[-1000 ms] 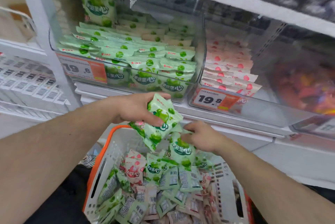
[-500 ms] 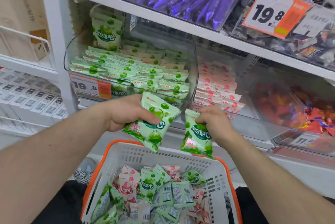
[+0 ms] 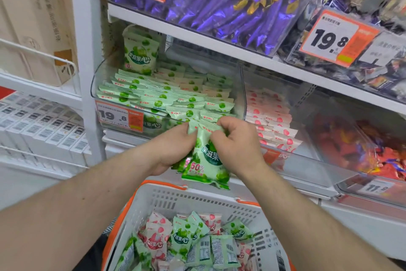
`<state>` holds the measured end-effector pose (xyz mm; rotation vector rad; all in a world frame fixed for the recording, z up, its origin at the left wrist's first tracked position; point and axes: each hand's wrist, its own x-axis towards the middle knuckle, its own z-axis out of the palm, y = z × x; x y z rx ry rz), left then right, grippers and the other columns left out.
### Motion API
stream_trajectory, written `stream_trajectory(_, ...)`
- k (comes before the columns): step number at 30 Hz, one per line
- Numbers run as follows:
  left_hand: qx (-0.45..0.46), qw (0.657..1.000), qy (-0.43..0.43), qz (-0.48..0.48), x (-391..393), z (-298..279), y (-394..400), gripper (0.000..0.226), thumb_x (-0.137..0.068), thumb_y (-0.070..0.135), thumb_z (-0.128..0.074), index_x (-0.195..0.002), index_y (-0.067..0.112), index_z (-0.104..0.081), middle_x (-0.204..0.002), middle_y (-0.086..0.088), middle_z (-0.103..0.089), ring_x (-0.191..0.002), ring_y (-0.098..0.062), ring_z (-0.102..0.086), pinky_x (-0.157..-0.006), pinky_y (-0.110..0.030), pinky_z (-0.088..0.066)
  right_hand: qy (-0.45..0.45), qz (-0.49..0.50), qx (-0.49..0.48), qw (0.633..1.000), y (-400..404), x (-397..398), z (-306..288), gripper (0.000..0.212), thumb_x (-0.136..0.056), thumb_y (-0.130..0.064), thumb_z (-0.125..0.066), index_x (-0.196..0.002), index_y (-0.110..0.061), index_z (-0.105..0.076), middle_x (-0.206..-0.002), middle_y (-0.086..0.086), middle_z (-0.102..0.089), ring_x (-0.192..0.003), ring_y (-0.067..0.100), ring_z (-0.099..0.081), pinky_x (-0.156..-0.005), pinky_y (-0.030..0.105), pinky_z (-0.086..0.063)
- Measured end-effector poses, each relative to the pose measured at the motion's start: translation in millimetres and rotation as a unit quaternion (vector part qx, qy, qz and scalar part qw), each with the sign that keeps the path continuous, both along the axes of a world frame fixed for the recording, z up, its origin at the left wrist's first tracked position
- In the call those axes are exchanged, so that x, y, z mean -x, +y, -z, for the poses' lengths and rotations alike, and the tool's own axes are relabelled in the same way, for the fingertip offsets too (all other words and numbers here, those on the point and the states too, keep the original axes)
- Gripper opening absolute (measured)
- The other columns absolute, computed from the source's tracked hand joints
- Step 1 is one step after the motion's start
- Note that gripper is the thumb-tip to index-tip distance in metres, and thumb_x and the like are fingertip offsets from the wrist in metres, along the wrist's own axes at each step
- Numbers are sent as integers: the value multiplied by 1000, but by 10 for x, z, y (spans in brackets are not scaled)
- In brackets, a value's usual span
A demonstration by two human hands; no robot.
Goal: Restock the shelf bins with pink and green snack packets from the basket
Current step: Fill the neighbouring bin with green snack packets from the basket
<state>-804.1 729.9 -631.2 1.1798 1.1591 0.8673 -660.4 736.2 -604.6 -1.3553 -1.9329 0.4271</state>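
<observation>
Across white shelving (image 3: 197, 29): clear bins in rows. Top bin (image 3: 230, 7) packed with purple packets, tag "45.8". Middle-left clear bin (image 3: 96, 86) stacked with flat green snack packets (image 3: 162, 97), one upright at back; orange-and-white tag (image 3: 119, 115) reading "19.8". Neighbouring bin (image 3: 307, 161) holding pink snack packets (image 3: 270, 115). Far right, mixed red and orange wrappers, tags "19.8" and "11." partly legible. Below, white basket (image 3: 197, 200) with orange rim, loaded with pink and green packets jumbled together. Just in front of green bin's lip, held green packets (image 3: 206, 158), printed "50%" plus Chinese characters. Left hand (image 3: 173, 150) curled round packets from the side; right hand (image 3: 237, 141) pinching top edge, fingers bent tight together.
</observation>
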Motion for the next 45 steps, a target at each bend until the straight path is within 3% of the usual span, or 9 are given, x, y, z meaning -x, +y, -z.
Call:
stream_trajectory(4, 96, 987, -119, 38, 37, -36, 22, 120, -47, 93, -54, -146, 29, -36, -142, 4, -53, -129, -13, -51, -114, -47, -33, -50, 49, -15, 997, -30, 44, -73, 16, -68, -34, -56, -82, -28, -51, -68, -6, -59, -59, 18, -49, -60, 33, -41)
stream_trajectory(8, -7, 993, -70, 95, 120, -110, -25, 66, -66, 24, -87, -119, 32, -47, -118, 8, -65, -107, 1, -63, -91, -22, -50, 49, 73, -32, 996, -20, 103, -83, 36, -62, -31, -59, -96, -29, -48, -72, -10, -44, -67, 11, -43, -60, 32, -33)
stream_trajectory(12, -48, 997, -50, 44, 205, -156, 0, 70, -65, -6, -82, -120, 24, -50, -110, -2, -69, -95, -11, -68, -78, -26, -54, 167, 83, -37, 982, 46, 198, -77, 46, -68, -35, -64, -109, -27, -48, -97, -7, -50, -88, 9, -48, -76, 21, -39)
stream_trajectory(21, 26, 992, -114, -51, 367, -249, 88, 126, -42, 15, -65, -155, 29, -13, -150, 2, -37, -138, -25, -37, -115, -48, -27, 298, -14, 316, 901, -54, 411, -97, 127, -46, -91, -60, -151, -25, -33, -155, -10, -35, -140, 12, -37, -111, 35, -28)
stream_trajectory(24, 34, 991, -112, -64, 397, -256, 111, 132, -36, 27, -66, -154, 36, -9, -157, -2, -26, -145, -29, -24, -118, -55, -15, 260, -26, 321, 910, 36, 482, -151, 93, -77, -68, -57, -152, -21, -29, -154, -15, -29, -140, 9, -32, -106, 28, -27)
stream_trajectory(27, 18, 983, -147, -107, 544, -332, 158, 113, -49, 30, -64, -151, 31, -15, -149, -5, -40, -135, -27, -41, -113, -45, -31, 238, -87, 327, 910, 191, 555, -232, 37, -83, -36, -74, -114, -22, -59, -106, -23, -69, -94, -1, -66, -83, 16, -50)
stream_trajectory(33, 3, 975, -174, -138, 827, -342, 319, 84, -51, 18, -54, -134, 12, -42, -102, -10, -56, -73, -24, -60, -61, -32, -48, 267, -171, 350, 882, 557, 741, -237, 48, -71, -2, -79, -116, -5, -65, -105, 10, -74, -92, 24, -72, -75, 31, -57)
stream_trajectory(39, -123, 938, -27, -324, 1056, -398, 459, 37, -75, 25, -68, -107, 20, -49, -100, -3, -58, -82, -11, -58, -64, -19, -46, 332, -158, 378, 850, 910, 1085, -240, 55, -64, 1, -75, -118, 4, -63, -107, 20, -72, -92, 32, -70, -78, 39, -58)
stream_trajectory(45, -174, 845, 178, -474, 1358, -300, 470, 10, -82, 23, -61, -89, 27, -57, -79, 8, -59, -75, -13, -58, -68, -31, -46, 243, -101, 221, 939, 1330, 1535, -298, 50, -69, -5, -85, -115, -9, -65, -102, 2, -75, -89, 17, -72, -84, 35, -56)
